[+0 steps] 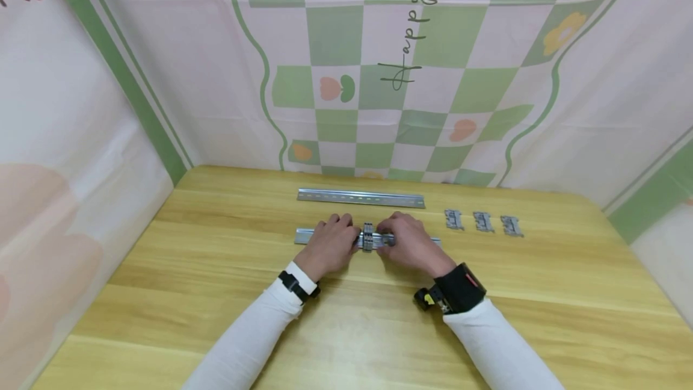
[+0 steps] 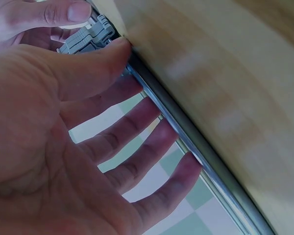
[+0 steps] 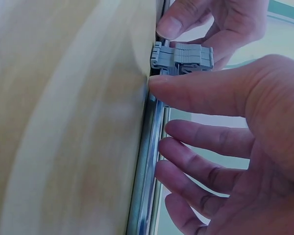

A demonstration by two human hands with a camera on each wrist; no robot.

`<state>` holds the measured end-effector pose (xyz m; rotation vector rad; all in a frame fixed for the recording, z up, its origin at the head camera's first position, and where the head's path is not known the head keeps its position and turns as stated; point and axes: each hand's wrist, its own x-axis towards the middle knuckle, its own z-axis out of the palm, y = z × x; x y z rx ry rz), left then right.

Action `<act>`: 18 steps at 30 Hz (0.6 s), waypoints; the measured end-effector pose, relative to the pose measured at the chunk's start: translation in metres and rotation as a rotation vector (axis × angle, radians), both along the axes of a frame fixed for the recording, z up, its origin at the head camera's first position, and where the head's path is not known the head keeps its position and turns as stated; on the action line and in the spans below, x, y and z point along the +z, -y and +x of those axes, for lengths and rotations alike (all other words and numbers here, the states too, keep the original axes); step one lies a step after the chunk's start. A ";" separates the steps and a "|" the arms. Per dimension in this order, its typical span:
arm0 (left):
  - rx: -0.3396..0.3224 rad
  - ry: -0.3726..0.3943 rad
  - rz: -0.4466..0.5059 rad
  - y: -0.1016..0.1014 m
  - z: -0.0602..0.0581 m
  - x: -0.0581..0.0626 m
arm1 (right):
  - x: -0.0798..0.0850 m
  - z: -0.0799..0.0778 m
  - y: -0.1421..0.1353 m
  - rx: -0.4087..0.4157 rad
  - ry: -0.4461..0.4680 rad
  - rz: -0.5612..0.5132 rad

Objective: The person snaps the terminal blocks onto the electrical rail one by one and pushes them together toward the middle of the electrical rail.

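Note:
A slotted metal DIN rail [image 1: 304,236] lies crosswise on the table in front of the person. A small stack of grey terminal blocks [image 1: 368,238] sits on its middle, between the two hands. Left of the stack, the left hand [image 1: 331,244] pinches the rail, thumb on the near edge and fingertips along the far edge. The right hand [image 1: 409,244] holds the rail the same way just right of the stack. In the right wrist view, the right thumb [image 3: 186,93] lies close beside the blocks [image 3: 183,57]. Both hands cover parts of the rail.
A second slotted rail [image 1: 361,197] lies behind, near the table's back edge. Three loose grey terminal blocks [image 1: 483,221] lie in a row at the right. A patterned curtain [image 1: 379,107] hangs behind the wooden table [image 1: 216,294].

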<state>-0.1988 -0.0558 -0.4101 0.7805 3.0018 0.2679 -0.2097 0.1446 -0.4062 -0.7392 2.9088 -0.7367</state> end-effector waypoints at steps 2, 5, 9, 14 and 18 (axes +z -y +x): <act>0.000 -0.002 0.001 0.000 0.000 0.000 | 0.001 0.000 -0.001 -0.004 0.004 0.005; 0.001 0.001 0.004 -0.001 0.000 0.001 | 0.002 -0.001 -0.002 -0.007 0.011 0.019; 0.003 0.015 0.005 -0.001 0.000 0.001 | 0.005 -0.002 -0.004 -0.013 0.011 0.035; 0.000 0.009 -0.013 -0.001 0.001 0.001 | 0.008 -0.002 -0.007 -0.013 0.002 0.043; 0.000 -0.007 -0.035 0.000 0.001 0.002 | 0.010 -0.002 -0.009 -0.020 0.016 0.048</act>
